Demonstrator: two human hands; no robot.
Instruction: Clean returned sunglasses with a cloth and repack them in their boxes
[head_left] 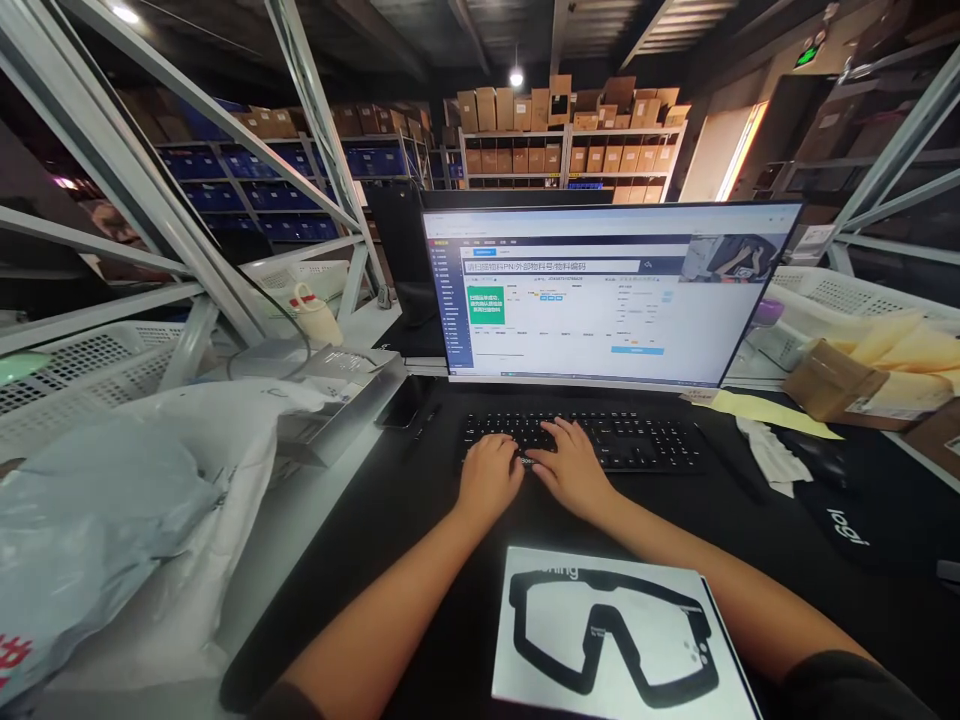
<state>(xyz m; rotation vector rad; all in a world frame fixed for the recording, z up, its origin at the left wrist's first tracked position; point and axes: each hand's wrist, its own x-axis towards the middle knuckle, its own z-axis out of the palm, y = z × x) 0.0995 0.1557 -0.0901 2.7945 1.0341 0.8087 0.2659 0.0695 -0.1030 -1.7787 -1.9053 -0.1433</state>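
Observation:
Both of my hands rest on a black keyboard (645, 440) on a black desk mat (420, 510). My left hand (489, 470) lies over the keyboard's left end with its fingers spread flat on the keys. My right hand (571, 462) sits beside it, fingers stretched out over the middle keys. Neither hand holds anything. Behind the keyboard stands a wide monitor (600, 290) showing a form page with a green box. Between my forearms, near the desk's front edge, lies a white box (622, 640) printed with black goggles.
Grey and white plastic mailer bags (112, 520) lie at the left by white baskets (75, 370) and a steel frame. A black phone (401, 405) and a silver device (337, 390) sit left of the keyboard. At the right lie a yellow sheet (765, 410), a cardboard parcel (832, 380) and a black mouse pad (862, 510).

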